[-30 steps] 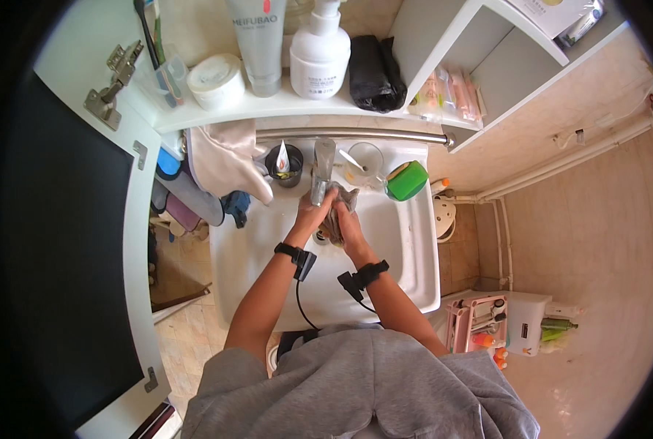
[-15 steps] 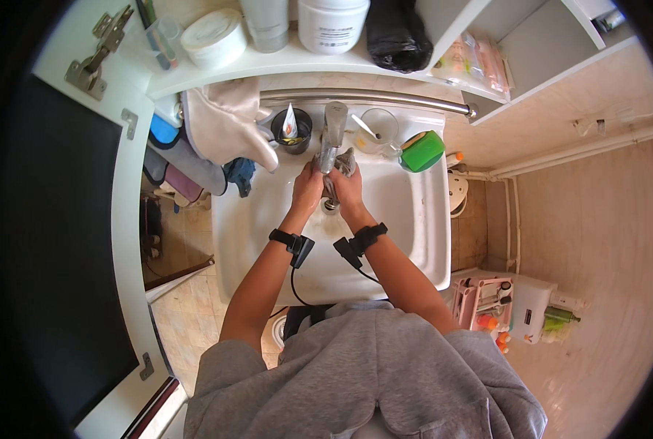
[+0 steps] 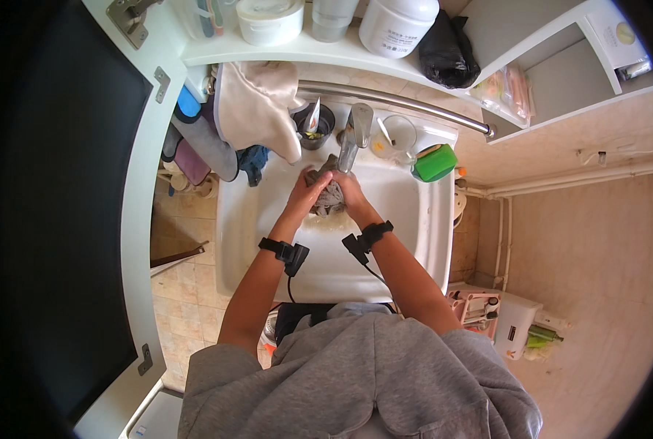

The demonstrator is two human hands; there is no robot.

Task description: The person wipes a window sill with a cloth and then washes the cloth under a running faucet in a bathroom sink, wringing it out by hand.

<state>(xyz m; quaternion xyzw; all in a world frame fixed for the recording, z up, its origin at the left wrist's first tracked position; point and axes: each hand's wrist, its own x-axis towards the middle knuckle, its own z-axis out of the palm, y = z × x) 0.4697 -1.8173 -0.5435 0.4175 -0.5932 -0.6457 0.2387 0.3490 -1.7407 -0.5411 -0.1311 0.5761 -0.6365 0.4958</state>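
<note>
A bunched, wet-looking grey cloth (image 3: 330,197) is between my two hands over the white sink (image 3: 396,241). My left hand (image 3: 307,194) presses on it from the left, thumb lying across the top. From the right, my right hand (image 3: 351,193) closes round it, just under the spout of the chrome faucet (image 3: 356,132). Some of the cloth sticks out past the fingers toward the faucet. Pale, cloudy water shows in the basin beneath it. Both wrists carry black straps with small devices and cables.
On the sink's back rim stand a dark cup (image 3: 314,128) with a tube, a clear glass mug (image 3: 397,137) and a green soap box (image 3: 436,163). Cloths (image 3: 257,110) hang at the left. An open mirrored cabinet door (image 3: 70,219) and a shelf (image 3: 312,50) surround the basin.
The view has shifted, so the sink's back items sit farther right. My hands have come back slightly from the faucet, and more of the grey cloth shows between them.
</note>
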